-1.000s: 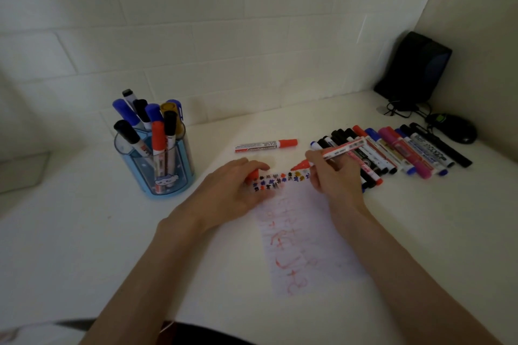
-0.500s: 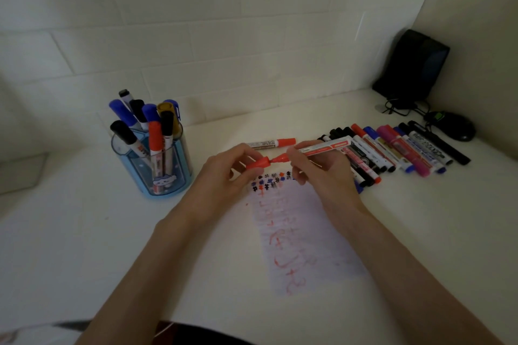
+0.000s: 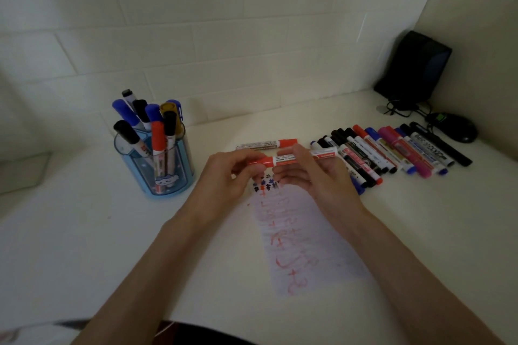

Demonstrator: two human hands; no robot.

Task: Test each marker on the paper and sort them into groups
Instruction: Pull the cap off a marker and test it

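A red marker (image 3: 286, 160) is held level above the top of the paper (image 3: 302, 235), which carries red scribbles and small dark test marks. My left hand (image 3: 227, 176) pinches the marker's red cap end. My right hand (image 3: 311, 173) grips its white barrel. The cap sits on the marker. Just behind it, another red-capped marker (image 3: 266, 144) lies alone on the table. A row of several black, red, blue and pink markers (image 3: 392, 151) lies to the right. A blue clear holder (image 3: 157, 165) at the left stands full of several markers.
A black speaker (image 3: 414, 64) stands in the back right corner with its cables, and a black mouse (image 3: 459, 127) lies beside it. The tiled wall runs close behind the white table (image 3: 70, 232). A side wall closes in on the right.
My left hand brought the red cap up from the paper and pushed it onto the marker's tip. The marker now sits level between both hands.
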